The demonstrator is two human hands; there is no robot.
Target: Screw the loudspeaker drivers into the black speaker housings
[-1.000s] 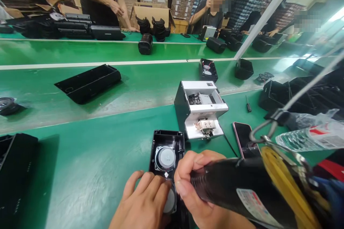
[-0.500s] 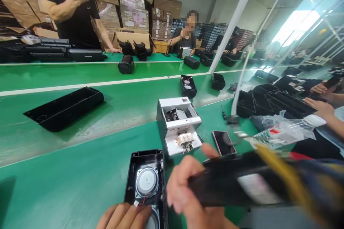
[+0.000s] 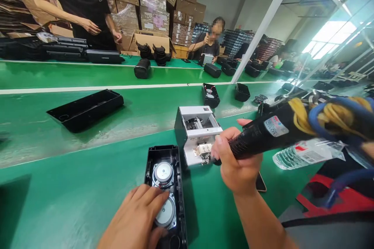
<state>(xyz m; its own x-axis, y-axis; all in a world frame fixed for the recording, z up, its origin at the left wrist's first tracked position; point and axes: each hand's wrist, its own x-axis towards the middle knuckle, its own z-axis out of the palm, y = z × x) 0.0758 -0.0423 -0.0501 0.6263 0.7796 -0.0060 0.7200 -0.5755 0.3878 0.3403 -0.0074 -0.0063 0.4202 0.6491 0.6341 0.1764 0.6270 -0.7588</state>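
Open speaker housing (image 3: pixel 164 151) on the table (image 3: pixel 58 202); left grip (image 3: pixel 131 218) lies released on its lower driver (image 3: pixel 166 212), right grip (image 3: pixel 238 159) clenches an electric screwdriver (image 3: pixel 271 134)

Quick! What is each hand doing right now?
Left hand: open, fingers resting on a round speaker in a black housing.
Right hand: closed, holding a black electric screwdriver.
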